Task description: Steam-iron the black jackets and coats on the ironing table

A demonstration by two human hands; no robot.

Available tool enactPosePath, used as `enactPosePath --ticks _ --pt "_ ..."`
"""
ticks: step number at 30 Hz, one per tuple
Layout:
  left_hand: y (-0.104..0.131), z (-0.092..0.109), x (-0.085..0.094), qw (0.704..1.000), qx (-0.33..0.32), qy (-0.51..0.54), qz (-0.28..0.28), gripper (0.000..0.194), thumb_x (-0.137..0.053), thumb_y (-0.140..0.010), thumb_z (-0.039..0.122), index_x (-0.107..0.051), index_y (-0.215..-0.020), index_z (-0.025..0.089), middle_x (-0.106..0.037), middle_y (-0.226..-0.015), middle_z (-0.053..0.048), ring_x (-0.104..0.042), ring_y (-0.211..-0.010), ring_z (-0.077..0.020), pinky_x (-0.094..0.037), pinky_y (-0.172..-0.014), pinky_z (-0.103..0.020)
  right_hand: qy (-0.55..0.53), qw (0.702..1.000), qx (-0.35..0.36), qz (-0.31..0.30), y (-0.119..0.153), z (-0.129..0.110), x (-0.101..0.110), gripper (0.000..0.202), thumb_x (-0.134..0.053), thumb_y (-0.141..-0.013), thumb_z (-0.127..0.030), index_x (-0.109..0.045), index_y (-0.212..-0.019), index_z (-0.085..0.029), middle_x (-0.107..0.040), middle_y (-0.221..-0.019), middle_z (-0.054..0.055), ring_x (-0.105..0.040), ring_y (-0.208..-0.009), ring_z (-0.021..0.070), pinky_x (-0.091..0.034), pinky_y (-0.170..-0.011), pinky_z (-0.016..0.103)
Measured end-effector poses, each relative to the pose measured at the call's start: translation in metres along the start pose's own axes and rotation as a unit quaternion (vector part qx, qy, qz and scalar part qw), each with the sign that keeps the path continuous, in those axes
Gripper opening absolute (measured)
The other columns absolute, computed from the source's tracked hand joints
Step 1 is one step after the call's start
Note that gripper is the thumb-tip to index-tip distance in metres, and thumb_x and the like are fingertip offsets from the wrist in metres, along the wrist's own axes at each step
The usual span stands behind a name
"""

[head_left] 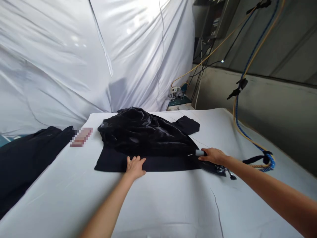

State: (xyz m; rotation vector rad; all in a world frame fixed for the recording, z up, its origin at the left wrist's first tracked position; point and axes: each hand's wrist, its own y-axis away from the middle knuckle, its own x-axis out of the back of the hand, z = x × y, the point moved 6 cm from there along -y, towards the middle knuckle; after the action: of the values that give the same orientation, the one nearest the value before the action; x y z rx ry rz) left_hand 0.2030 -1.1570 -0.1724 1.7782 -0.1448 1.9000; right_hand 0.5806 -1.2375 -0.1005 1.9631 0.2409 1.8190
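Observation:
A dark garment (pixel 148 135) lies rumpled on the white table, its flat lower edge toward me. My left hand (pixel 135 168) rests on that edge near its left part, with fingers spread. At the garment's right end, my right hand (pixel 213 156) is closed around the handle of what looks like a steam iron (pixel 211 167). A grey handle end sticks out to the left of my fingers. The iron's dark base sits beside the garment's lower right corner, with metal fittings at its right; its underside is hidden.
More dark cloth (pixel 27 158) lies at the far left, beside a pixelated reddish item (pixel 81 137) on the white table (pixel 158 205). A blue and yellow hose (pixel 236 112) hangs down at the right. Behind are a white sheet (pixel 74 59) and a small machine (pixel 177 94).

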Motion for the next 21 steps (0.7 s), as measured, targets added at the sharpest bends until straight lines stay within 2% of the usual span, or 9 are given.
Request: enactPosePath --ticks 3,5,8,10,12,15,19,21 --pt "0.002 0.007 0.001 1.000 0.013 -0.018 -0.008 0.067 -0.061 -0.059 0.031 -0.045 -0.124 0.033 -0.051 -0.112 -0.008 -0.044 -0.108 -0.0282 -0.009 -0.099 -0.057 0.018 0.998 0.064 0.014 0.004 -0.024 -0.001 0.060 -0.044 -0.071 -0.066 -0.056 -0.112 -0.024 -0.065 -0.093 0.010 -0.058 -0.092 0.0296 -0.040 -0.073 0.036" --pt "0.002 0.013 0.004 0.999 0.014 -0.034 -0.014 0.066 -0.061 -0.058 0.030 -0.046 -0.123 0.034 -0.051 -0.112 -0.008 -0.046 -0.107 -0.0287 -0.010 -0.099 -0.057 0.025 0.995 0.093 0.013 0.003 -0.047 -0.004 0.060 -0.045 -0.070 -0.066 -0.056 -0.112 -0.024 -0.065 -0.094 0.010 -0.058 -0.093 0.0301 -0.041 -0.073 0.037" --pt "-0.003 0.014 0.008 0.998 0.044 -0.033 -0.032 0.058 -0.051 -0.069 0.037 -0.043 -0.126 0.037 -0.052 -0.112 -0.009 -0.050 -0.104 -0.0288 -0.015 -0.097 -0.055 0.014 0.995 0.102 -0.002 -0.006 -0.078 -0.010 0.056 -0.047 -0.070 -0.063 -0.057 -0.109 -0.024 -0.065 -0.094 0.009 -0.059 -0.092 0.0307 -0.042 -0.072 0.038" --pt "-0.008 0.008 0.010 0.995 0.085 -0.026 -0.048 0.055 -0.041 -0.075 0.037 -0.037 -0.130 0.039 -0.052 -0.114 -0.010 -0.052 -0.104 -0.0284 -0.019 -0.095 -0.053 -0.001 0.996 0.085 -0.005 -0.013 -0.087 -0.010 0.054 -0.047 -0.070 -0.062 -0.057 -0.107 -0.024 -0.065 -0.094 0.009 -0.059 -0.092 0.0308 -0.042 -0.072 0.038" --pt "-0.012 0.000 0.011 0.992 0.115 -0.020 -0.054 0.055 -0.038 -0.077 0.034 -0.034 -0.132 0.040 -0.051 -0.116 -0.011 -0.052 -0.105 -0.0280 -0.022 -0.095 -0.050 -0.013 0.998 0.060 -0.003 -0.019 -0.084 -0.008 0.052 -0.046 -0.071 -0.061 -0.058 -0.104 -0.023 -0.064 -0.095 0.009 -0.059 -0.092 0.0307 -0.042 -0.071 0.038" --pt "-0.013 -0.008 0.012 0.992 0.123 -0.003 -0.040 0.058 -0.039 -0.076 0.031 -0.032 -0.133 0.039 -0.052 -0.114 -0.009 -0.053 -0.105 -0.0264 -0.025 -0.095 -0.046 -0.018 0.999 0.034 0.007 -0.022 -0.067 -0.003 0.049 -0.046 -0.071 -0.061 -0.058 -0.098 -0.023 -0.064 -0.096 0.008 -0.059 -0.090 0.0299 -0.042 -0.070 0.038" --pt "-0.003 -0.012 0.012 0.996 0.092 0.012 -0.018 0.069 -0.048 -0.069 0.024 -0.029 -0.134 0.033 -0.051 -0.112 -0.009 -0.052 -0.104 -0.0245 -0.031 -0.092 -0.041 -0.021 0.999 0.016 0.024 -0.021 -0.033 -0.002 0.044 -0.047 -0.071 -0.060 -0.058 -0.095 -0.025 -0.064 -0.097 0.007 -0.058 -0.092 0.0290 -0.041 -0.071 0.038" --pt "0.005 -0.015 0.012 0.996 0.081 0.015 -0.017 0.070 -0.051 -0.064 0.016 -0.033 -0.130 0.029 -0.050 -0.112 -0.009 -0.050 -0.105 -0.0236 -0.034 -0.091 -0.039 -0.025 0.999 -0.007 0.028 -0.022 -0.008 -0.004 0.043 -0.046 -0.072 -0.060 -0.059 -0.094 -0.025 -0.064 -0.098 0.009 -0.058 -0.093 0.0295 -0.041 -0.070 0.037"
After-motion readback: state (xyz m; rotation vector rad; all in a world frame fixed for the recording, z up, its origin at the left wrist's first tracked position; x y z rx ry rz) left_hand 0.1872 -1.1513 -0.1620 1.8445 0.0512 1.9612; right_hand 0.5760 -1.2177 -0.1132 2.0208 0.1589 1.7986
